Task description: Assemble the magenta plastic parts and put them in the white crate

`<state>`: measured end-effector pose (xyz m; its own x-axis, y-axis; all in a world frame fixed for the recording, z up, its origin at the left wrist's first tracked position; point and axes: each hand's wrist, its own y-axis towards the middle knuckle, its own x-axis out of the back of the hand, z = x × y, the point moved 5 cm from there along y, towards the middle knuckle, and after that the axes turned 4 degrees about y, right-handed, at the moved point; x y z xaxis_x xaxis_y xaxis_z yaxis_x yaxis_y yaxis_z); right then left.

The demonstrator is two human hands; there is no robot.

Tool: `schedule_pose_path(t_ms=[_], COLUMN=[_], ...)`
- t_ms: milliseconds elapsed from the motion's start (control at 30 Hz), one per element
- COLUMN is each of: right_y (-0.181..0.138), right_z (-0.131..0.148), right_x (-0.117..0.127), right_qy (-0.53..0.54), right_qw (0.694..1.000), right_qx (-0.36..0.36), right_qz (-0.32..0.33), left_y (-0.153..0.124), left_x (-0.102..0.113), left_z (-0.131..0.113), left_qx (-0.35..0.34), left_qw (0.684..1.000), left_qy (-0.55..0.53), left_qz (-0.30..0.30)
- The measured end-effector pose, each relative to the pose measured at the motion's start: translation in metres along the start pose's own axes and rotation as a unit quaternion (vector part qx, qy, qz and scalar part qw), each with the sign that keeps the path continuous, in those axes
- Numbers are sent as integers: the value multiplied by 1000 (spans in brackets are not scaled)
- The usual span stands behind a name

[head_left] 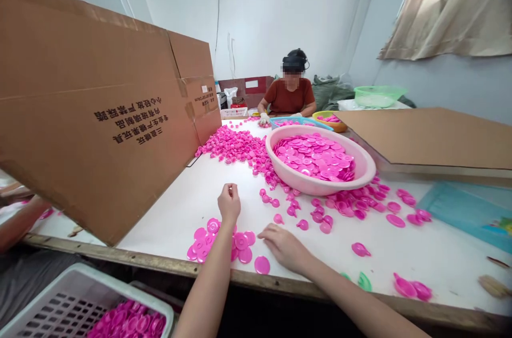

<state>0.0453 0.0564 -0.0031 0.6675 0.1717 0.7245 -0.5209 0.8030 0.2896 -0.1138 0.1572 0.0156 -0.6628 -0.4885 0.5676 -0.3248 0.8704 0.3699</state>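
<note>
My left hand [229, 202] is above the white table, its fingers curled together in a pinch; whatever is in them, if anything, is hidden. Under my left forearm lies a loose pile of flat pink plastic discs [203, 243]. To the right of that pile, my right hand [283, 246] is low over the table with its fingers stretched out to the left, and I see nothing held in it. A single pink disc [262, 265] lies just left of my right hand. Small pink cup-like pieces with handles [303, 225] are scattered beyond my hands.
A pink basin [320, 186] full of discs stands ahead, beside a heap of small pink pieces [240, 143]. A cardboard box [80, 114] walls off the left. A white basket [72, 279] of pink parts sits below the table edge. Opposite sits a person [290, 95] wearing gloves.
</note>
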Motion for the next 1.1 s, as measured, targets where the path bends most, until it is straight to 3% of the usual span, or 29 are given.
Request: schedule_pose_path(t_ms=[67,167,267,367,567,700,800,967,1100], right_y=[16,28,17,-6,-36,-23,-5,13,19], right_z=[14,9,-10,-29,-57,-69,-77,-89,-94], right_x=[-23,-34,-20,0,23,44,44,28,25], right_qy=[-43,-92,-67,-23,-10,28,106,159,222], right_qw=[997,992,995,996,979,963,951,930,882], right_qx=[8,-13,-32,-85,-204,-257,-274,-328,-415], right_qz=[56,81,63,23,9,-72,-99,-49,37], left_y=[0,-18,-47,-66,-72,-73,-73,-74,-70], left_x=[2,-18,-44,-60,-70,-69,-67,-66,-65], left_z=[4,-11,-36,-49,-43,-43,-45,-47,-42], left_qx=[-11,-94,-204,-251,-252,-230,-202,-189,-177], left_qw=[1000,990,949,915,894,890,893,885,876], left_qy=[3,8,4,1,14,-18,-63,-93,-97], left_qz=[7,106,240,315,370,393,398,414,439])
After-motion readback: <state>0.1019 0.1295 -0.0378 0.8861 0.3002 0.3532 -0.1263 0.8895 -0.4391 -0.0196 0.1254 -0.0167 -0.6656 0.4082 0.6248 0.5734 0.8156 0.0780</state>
